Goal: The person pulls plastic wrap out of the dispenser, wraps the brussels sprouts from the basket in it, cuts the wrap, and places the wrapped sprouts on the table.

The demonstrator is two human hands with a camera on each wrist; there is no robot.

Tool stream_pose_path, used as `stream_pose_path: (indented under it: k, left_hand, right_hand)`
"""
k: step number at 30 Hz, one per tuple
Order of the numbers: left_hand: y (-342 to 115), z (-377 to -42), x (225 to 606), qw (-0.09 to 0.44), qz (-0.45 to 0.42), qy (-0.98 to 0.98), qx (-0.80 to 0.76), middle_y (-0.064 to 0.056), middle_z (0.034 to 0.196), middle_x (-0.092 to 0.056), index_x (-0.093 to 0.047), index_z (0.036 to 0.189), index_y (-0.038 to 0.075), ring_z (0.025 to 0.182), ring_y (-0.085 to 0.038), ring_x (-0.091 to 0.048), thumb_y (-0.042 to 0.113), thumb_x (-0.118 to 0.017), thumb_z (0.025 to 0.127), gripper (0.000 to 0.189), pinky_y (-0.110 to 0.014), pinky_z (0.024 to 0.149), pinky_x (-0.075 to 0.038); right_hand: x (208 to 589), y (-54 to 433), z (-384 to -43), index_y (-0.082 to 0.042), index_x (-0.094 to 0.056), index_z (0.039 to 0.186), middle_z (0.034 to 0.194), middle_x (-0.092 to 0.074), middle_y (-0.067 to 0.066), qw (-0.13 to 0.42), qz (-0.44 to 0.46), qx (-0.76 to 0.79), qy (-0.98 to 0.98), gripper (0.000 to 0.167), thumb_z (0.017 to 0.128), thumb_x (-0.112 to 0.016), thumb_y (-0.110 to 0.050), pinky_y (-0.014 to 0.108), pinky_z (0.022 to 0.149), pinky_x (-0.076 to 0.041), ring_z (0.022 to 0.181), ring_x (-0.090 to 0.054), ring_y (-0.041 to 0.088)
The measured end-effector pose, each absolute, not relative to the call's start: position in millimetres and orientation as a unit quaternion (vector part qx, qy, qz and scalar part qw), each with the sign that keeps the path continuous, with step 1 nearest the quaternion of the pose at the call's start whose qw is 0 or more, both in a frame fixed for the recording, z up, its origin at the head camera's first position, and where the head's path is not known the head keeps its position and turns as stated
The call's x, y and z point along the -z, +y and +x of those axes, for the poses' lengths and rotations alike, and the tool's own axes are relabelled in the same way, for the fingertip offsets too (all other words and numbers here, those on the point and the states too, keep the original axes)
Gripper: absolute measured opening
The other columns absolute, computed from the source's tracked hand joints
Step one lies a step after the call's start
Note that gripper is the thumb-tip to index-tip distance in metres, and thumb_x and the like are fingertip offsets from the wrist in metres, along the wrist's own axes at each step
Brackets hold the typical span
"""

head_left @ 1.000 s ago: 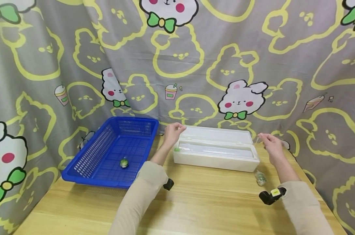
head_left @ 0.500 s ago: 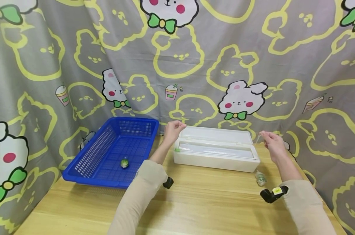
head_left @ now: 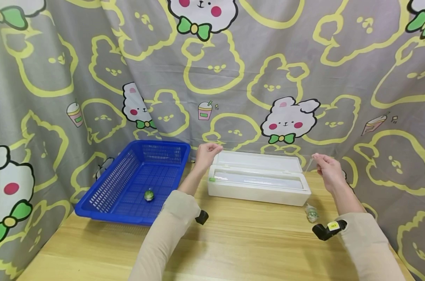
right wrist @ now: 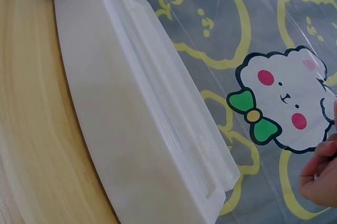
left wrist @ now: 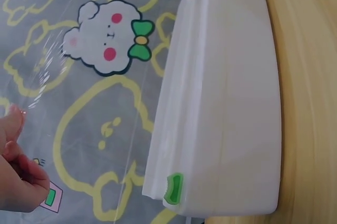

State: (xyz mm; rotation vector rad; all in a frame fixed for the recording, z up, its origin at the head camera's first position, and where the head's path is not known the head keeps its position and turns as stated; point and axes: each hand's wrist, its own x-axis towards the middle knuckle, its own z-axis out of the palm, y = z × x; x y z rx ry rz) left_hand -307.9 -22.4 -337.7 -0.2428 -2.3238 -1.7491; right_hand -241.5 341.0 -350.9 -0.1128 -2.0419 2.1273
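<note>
A long white cling film dispenser (head_left: 258,197) lies on the table with its lid (head_left: 258,160) tipped back. Behind and above its left end, my left hand (head_left: 205,157) pinches one corner of a clear sheet of cling film (left wrist: 46,71). Past the right end, my right hand (head_left: 329,171) pinches the other side of the sheet, whose edge hangs from the fingertips. The film stretches between both hands and barely shows against the curtain. A green slider (left wrist: 174,188) sits at the dispenser's left end.
A blue plastic basket (head_left: 110,217) stands left, holding a small round green-and-white item (head_left: 148,195). Right of the dispenser lies a similar small item in clear wrap (head_left: 312,213). A patterned grey curtain (head_left: 230,82) hangs right behind the wooden table (head_left: 254,249).
My right hand has risen slightly and shifted a little right with its side of the film. My left hand has risen slightly, while the dispenser and basket stay where they were.
</note>
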Motion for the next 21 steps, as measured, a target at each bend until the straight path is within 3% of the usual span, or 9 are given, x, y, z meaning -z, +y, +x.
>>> stream_pose_path:
  k: [8,15,21]
  left_hand:
    - [-23.3,-308.9,333.0,0.096,-0.070,-0.767,0.631,-0.003,0.073,-0.061,-0.067,0.086,-0.006,0.067,-0.009,-0.047,0.012,-0.066,0.083,0.019,-0.020,0.062,-0.038]
    - [-23.3,-308.7,328.9,0.112,-0.082,-0.780,0.610,-0.015,0.084,-0.067,-0.067,0.086,-0.006,0.072,-0.013,-0.056,0.011,-0.065,0.083,0.017,-0.019,0.065,-0.041]
    - [-22.8,-308.3,325.5,0.119,-0.090,-0.781,0.607,-0.015,0.083,-0.068,-0.068,0.085,-0.005,0.069,-0.009,-0.053,0.010,-0.065,0.084,0.016,-0.018,0.063,-0.039]
  right_hand:
    - [341.8,340.4,-240.3,-0.024,-0.067,0.074,0.082,-0.049,-0.014,0.084,-0.033,-0.751,-0.655,0.022,0.091,-0.054,-0.023,0.015,0.056,-0.035,0.062,-0.040,0.003]
    - [336.9,340.8,-238.8,-0.024,-0.067,0.075,0.075,-0.048,-0.011,0.085,-0.034,-0.747,-0.659,0.021,0.091,-0.054,-0.024,0.016,0.055,-0.034,0.062,-0.039,0.004]
    - [332.9,341.7,-238.1,-0.024,-0.067,0.075,0.071,-0.047,-0.010,0.085,-0.033,-0.745,-0.660,0.020,0.090,-0.055,-0.026,0.016,0.052,-0.032,0.060,-0.038,0.004]
